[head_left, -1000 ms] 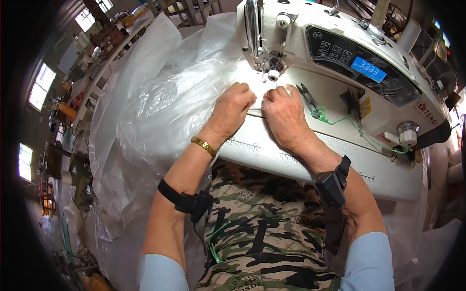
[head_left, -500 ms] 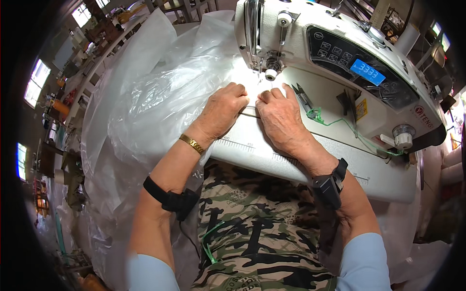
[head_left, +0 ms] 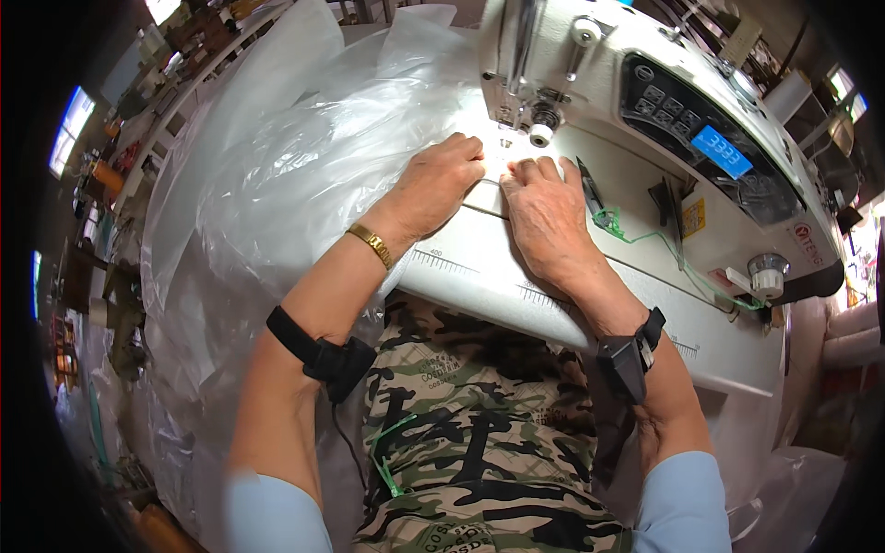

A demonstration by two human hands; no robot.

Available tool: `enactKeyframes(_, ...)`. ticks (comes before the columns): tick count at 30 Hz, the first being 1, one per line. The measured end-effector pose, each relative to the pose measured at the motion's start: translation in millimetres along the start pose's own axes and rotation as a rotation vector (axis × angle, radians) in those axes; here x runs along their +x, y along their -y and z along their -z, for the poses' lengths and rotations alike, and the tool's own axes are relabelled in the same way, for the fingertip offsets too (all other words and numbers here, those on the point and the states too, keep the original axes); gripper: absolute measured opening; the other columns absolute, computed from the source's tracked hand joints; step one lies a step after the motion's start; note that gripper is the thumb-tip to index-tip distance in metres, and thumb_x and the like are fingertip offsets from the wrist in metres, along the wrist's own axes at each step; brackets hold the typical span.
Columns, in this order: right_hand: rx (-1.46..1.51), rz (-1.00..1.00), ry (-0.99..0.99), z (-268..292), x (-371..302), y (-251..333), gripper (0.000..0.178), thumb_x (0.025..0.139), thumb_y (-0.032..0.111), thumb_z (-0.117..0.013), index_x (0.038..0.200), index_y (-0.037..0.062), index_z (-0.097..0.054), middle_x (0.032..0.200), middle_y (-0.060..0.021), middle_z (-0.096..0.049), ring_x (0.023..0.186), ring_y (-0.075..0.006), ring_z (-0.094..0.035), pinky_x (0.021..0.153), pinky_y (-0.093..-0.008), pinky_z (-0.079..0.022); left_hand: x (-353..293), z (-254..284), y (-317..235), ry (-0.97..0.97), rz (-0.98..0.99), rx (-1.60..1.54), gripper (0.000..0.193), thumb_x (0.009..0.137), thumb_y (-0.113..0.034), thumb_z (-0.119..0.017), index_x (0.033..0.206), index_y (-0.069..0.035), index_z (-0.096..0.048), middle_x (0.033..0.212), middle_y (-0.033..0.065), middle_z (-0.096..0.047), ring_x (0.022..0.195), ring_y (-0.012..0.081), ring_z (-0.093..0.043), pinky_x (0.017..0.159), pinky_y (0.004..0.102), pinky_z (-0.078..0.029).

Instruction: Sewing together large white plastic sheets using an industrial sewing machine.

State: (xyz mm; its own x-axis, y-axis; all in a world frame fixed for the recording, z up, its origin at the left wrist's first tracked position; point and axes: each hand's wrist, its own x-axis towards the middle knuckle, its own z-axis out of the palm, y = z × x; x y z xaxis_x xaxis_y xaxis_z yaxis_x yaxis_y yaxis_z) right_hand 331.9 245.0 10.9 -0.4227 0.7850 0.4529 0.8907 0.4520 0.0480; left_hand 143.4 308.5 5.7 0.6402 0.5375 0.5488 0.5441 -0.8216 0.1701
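Note:
A white sewing machine (head_left: 590, 83) stands ahead of me, its lamp glaring over the needle area. My left hand (head_left: 438, 180) is closed, fingertips pinched at the edge of a large clear plastic sheet (head_left: 313, 166), just left of the needle. Close beside it, my right hand (head_left: 550, 217) lies on the machine bed with fingers bent and drawn together near the presser foot. Whatever is under those fingertips is lost in the glare. The sheet spreads in crumpled folds to the left and hangs past the table edge.
Dark-bladed thread snips (head_left: 591, 189) lie right of my right hand, beside tangled green cord (head_left: 610, 221) that trails right. A ruler scale runs along the white table edge (head_left: 461, 276). A lit control panel (head_left: 710, 138) faces me. Cluttered benches (head_left: 175, 101) stand far left.
The view has shifted, so the machine appears farther right. Both hands stay beside the needle; the left one has slid slightly forward. The plastic folds have moved a little.

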Motion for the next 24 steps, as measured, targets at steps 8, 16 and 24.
enactKeyframes(8, -0.022, -0.013, 0.074, -0.9, 5.3, -1.4, 0.025, 0.091, 0.011, -0.056, 0.108, 0.0006, -0.070, 0.114, -0.0162, -0.067, 0.112, -0.0313, -0.061, 0.107, -0.0517, -0.039, 0.3, -4.1, 9.8, -0.001, 0.018, 0.018, 0.003, 0.085, -0.003, -0.065, 0.086, 0.000, -0.066, 0.100, 0.0096, -0.063, 0.099, 0.0275, -0.063, 0.083, 0.0384, -0.054)
enactKeyframes(16, 0.053, -0.031, 0.035, -3.7, 10.9, -5.5, 0.027, 0.087, 0.008, -0.057, 0.110, 0.0008, -0.071, 0.117, -0.0180, -0.066, 0.114, -0.0319, -0.060, 0.104, -0.0507, -0.040, 5.9, -8.0, 13.5, 0.053, 0.054, 0.058, 0.010, 0.088, -0.003, -0.059, 0.088, 0.000, -0.068, 0.104, 0.0095, -0.063, 0.105, 0.0273, -0.060, 0.088, 0.0389, -0.053)
enactKeyframes(24, 0.033, 0.024, 0.075, -0.5, 14.2, -11.8, 0.023, 0.089, 0.009, -0.056, 0.104, -0.0010, -0.070, 0.115, -0.0193, -0.066, 0.111, -0.0331, -0.060, 0.095, -0.0459, -0.046, 7.7, -10.2, 15.1, 0.080, 0.064, 0.097, 0.012, 0.089, -0.003, -0.059, 0.090, 0.002, -0.070, 0.107, 0.0122, -0.062, 0.108, 0.0284, -0.059, 0.093, 0.0393, -0.054)
